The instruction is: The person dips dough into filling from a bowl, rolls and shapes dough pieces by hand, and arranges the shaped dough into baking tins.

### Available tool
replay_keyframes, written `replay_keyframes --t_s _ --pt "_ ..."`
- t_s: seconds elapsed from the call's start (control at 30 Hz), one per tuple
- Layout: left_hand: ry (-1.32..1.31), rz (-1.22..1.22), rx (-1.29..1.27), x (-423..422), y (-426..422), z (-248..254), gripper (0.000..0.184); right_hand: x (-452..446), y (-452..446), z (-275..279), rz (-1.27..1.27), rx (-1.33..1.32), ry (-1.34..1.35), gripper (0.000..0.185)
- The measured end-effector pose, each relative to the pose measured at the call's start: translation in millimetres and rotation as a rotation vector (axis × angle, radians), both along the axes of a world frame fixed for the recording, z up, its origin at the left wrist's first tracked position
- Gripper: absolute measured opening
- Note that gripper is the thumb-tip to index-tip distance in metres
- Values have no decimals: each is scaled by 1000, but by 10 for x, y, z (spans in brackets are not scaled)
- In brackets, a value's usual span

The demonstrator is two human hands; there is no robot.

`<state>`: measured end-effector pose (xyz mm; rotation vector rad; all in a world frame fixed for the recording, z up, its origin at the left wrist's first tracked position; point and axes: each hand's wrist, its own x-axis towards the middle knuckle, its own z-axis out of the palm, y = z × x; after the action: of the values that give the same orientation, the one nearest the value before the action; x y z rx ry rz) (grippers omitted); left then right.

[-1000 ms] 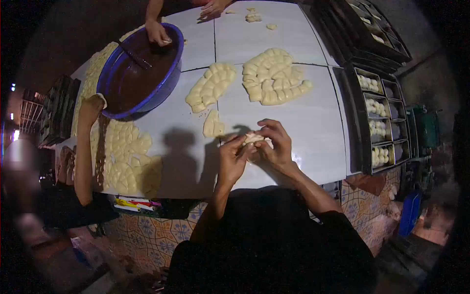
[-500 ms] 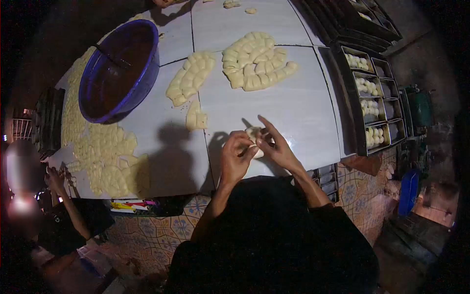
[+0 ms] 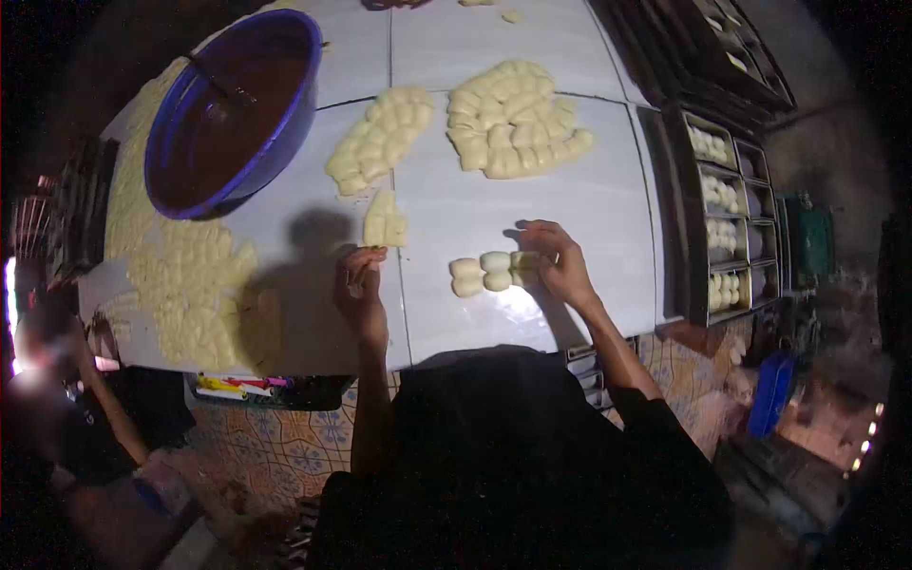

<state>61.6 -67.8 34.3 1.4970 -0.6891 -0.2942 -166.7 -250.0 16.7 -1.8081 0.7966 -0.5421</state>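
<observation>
On the white tabletop, small smooth dough balls (image 3: pixel 496 272) lie in a short double row. My right hand (image 3: pixel 564 271) is at the row's right end, its fingers stretched out and apart beside the last shaded pieces. Farther left, my left hand (image 3: pixel 361 296) has its bent fingertips at the lower edge of a small cut dough piece (image 3: pixel 385 223); its fingers look slightly apart. Behind that piece lies a scored dough strip (image 3: pixel 382 138). A larger cluster of scored dough (image 3: pixel 513 123) rests to the right of the strip.
A large purple basin (image 3: pixel 306 123) stands at the back left, with many dough pieces (image 3: pixel 190 285) around it. Metal pans with dough balls (image 3: pixel 722 195) line the table's right side. Another person (image 3: pixel 114 399) is at the far left.
My hands have parted. The left has moved left to the small dough piece, the right to the end of the dough ball row. The row, hidden before, now shows.
</observation>
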Motion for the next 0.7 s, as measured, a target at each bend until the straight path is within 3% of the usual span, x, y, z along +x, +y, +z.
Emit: replay_keyframes --t_s 0.03,0.07,0.1,0.17,0.23,0.3,0.33,0.43,0.53,0.57,0.63,0.7 --pt "-26 53 42 101 65 -135 16 99 -7 -19 -25 -148 55 33" --pt "-56 102 91 202 127 -161 20 357 86 334 11 -70 102 28" --pt "-148 97 181 269 144 -183 26 563 86 358 218 -168 17 23" --pt "-321 82 361 313 16 -154 41 1081 292 237 281 -408 24 24" --pt "-408 -113 315 440 -65 -257 61 1530 515 231 281 -400 174 32" --pt "-503 -267 465 476 -53 -422 69 1800 646 -200 166 -591 74 25" --pt "-679 -299 661 479 -87 -379 71 1870 638 -334 253 -503 142 23" --pt "-723 -254 732 497 -92 -480 74 1505 782 61 448 -49 -132 18" --pt "-663 -187 698 476 -112 -512 72 979 834 781 482 -63 -149 18" --pt "-621 -157 685 454 -139 -524 71 847 774 830 418 41 -214 17" --pt "-480 -105 439 259 -144 -432 61 667 605 910 221 183 -362 17" --pt "-444 -113 225 -56 -162 -19 57 552 501 1054 85 442 -385 17"
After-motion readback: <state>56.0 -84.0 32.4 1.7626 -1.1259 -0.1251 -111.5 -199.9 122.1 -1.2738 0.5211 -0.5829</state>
